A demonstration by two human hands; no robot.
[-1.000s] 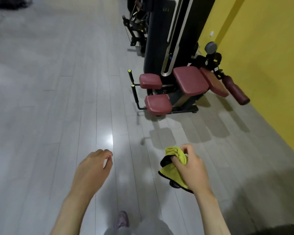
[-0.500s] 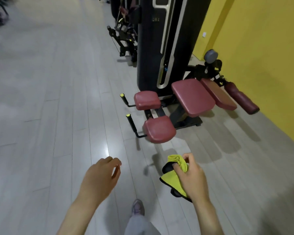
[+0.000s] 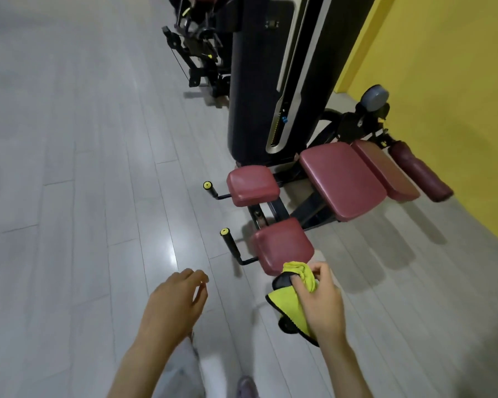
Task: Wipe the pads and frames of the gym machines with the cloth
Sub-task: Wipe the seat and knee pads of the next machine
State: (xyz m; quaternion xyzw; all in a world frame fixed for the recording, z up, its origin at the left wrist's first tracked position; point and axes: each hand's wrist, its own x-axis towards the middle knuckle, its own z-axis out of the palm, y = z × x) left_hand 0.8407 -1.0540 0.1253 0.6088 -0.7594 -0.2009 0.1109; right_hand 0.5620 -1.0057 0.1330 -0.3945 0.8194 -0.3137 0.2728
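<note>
Yellow cloth [image 3: 292,300] with a dark edge, bunched up and gripped in the right hand [image 3: 319,303], low down, just in front of the near red pad [image 3: 282,245]. Hard to tell if touching the pad yet; looks like not. Left hand [image 3: 174,303] holding nothing, fingers loosely bent, out over the gray floor [image 3: 69,168].

By the look of it, no wiping begun on this machine. All left to do: near red pad, small red pad [image 3: 252,185] behind, big red seat [image 3: 342,179], long pad [image 3: 385,170] beside, dark roll [image 3: 420,170] by the yellow wall [image 3: 443,81]. After that, black bars underneath and the tall black tower [image 3: 259,81].

Around: two black handles with yellow ends [image 3: 231,246] sticking out to the left of the pads, easy to bump. Farther back, another black machine [image 3: 196,53].
</note>
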